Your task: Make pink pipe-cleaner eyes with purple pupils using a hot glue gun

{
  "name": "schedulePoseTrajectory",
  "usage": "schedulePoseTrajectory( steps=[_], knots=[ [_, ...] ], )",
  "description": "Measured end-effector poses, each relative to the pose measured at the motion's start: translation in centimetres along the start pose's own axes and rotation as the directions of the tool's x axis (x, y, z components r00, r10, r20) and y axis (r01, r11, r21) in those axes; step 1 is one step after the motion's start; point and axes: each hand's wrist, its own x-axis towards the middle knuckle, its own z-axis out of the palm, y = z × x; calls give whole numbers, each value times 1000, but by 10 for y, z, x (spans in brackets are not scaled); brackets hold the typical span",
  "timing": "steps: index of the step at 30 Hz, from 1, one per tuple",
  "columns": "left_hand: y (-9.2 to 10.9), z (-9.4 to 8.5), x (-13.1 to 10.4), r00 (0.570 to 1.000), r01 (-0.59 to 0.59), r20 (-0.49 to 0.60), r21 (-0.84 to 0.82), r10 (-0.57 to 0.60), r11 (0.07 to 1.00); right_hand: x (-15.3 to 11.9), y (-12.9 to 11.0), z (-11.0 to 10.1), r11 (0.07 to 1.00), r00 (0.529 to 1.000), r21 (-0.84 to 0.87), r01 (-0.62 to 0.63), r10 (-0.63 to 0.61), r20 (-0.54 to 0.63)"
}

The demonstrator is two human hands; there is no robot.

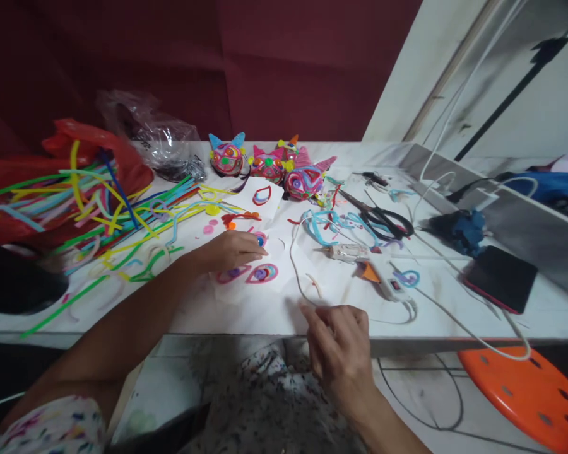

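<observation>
My left hand (234, 251) rests over a white sheet of paper (284, 277), its fingers held together and pointing right. Its fingertips lie beside an eye shape (260, 240) of coiled pipe cleaner with a blue centre, and they hide what is under them. Just below are two more pink-rimmed eye shapes (262, 273) with purple centres. My right hand (338, 337) hovers at the table's front edge, loosely bent with the index finger reaching out; nothing shows in it. A thin pale cord (299, 277) and a short peach-coloured strip (313, 284) lie just beyond it.
Several colourful masks or heads with ears (267, 165) stand at the back. Loose pipe cleaners (99, 202) and a red bag (76, 135) fill the left. Black-handled scissors (383, 221), a glue gun (345, 252), a power strip (392, 284) and a dark phone-like slab (500, 277) lie right.
</observation>
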Motion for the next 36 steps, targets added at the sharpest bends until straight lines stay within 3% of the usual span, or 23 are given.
schedulePoseTrajectory(
  steps=[2, 4, 9, 12, 15, 20, 33, 36],
  knots=[
    [-5, -2, 2, 996, 26, -89, -2, -26, 1000, -3, 2, -2, 1000, 1000, -6, 2, -2, 1],
    [-6, -5, 6, 993, 53, -106, 6, -52, 999, -6, 5, -3, 1000, 1000, -15, 7, -7, 1],
    [10, -8, 6, 996, 74, 31, 100, -78, 992, -12, 14, -4, 1000, 999, 2, 27, -27, -19],
    [29, 1, -9, 990, 58, 119, 169, -78, 984, -14, 19, -4, 999, 999, 10, 39, -39, -29],
    [45, 16, -32, 987, 114, 88, 229, -137, 967, -18, 23, -5, 999, 998, 8, 47, -47, -38],
    [58, 37, -53, 960, 200, 154, 210, -235, 957, -25, 26, -2, 996, 996, 17, 84, -84, -20],
    [59, 44, -50, 954, 178, 208, 194, -218, 965, -28, 27, -1, 992, 993, 86, 94, -88, -73],
    [59, 42, -53, 966, 199, 111, 253, -232, 947, -25, 26, -8, 986, 993, 145, 77, -63, -100]
  ],
)
